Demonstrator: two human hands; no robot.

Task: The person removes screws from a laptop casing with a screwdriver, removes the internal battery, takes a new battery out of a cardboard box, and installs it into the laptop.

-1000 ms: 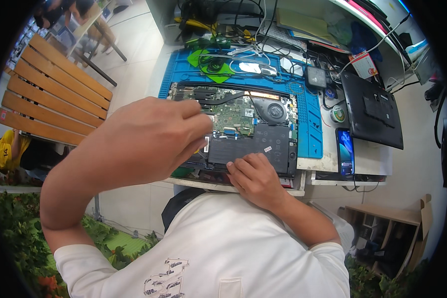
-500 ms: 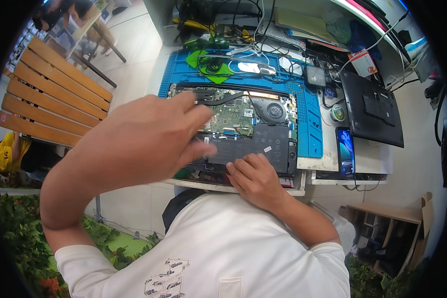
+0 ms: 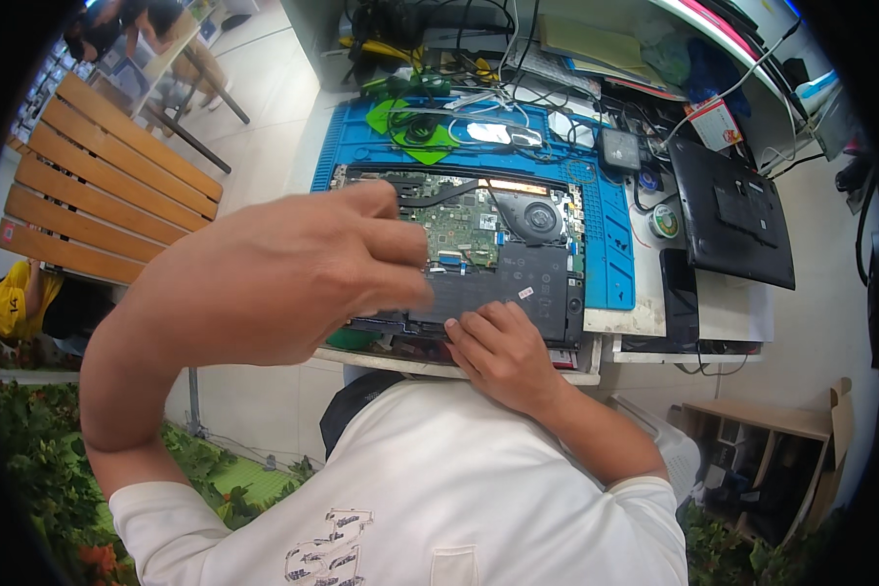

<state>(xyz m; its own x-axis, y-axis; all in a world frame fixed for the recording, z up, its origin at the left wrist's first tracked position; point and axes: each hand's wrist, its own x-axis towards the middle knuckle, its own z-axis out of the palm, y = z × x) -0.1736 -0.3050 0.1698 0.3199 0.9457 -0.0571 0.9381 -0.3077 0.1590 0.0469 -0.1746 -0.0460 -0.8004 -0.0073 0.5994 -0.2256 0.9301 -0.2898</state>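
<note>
An opened laptop (image 3: 464,230) lies on a blue work mat (image 3: 610,264), its inside facing up. It shows a green circuit board (image 3: 469,210), a round fan (image 3: 538,221), a copper-coloured heat pipe and a black battery (image 3: 527,283). Over the laptop's left side is my left hand (image 3: 313,264), fingers curled in and slightly blurred. The hand covers that part of the laptop, and whatever its fingertips may hold is hidden. At the front edge, my right hand (image 3: 506,352) grips the laptop near the battery, fingers bent and together.
Right of the mat are a phone (image 3: 681,298), a small round spool (image 3: 664,222) and a tilted black laptop cover (image 3: 737,217). Cables and a green tray (image 3: 420,137) crowd the back. A slatted wooden chair (image 3: 107,186) stands left; people are beyond.
My left hand has turned and its fingers have drawn closer together above the laptop. My right hand stays in place. The phone's lit screen has gone dark.
</note>
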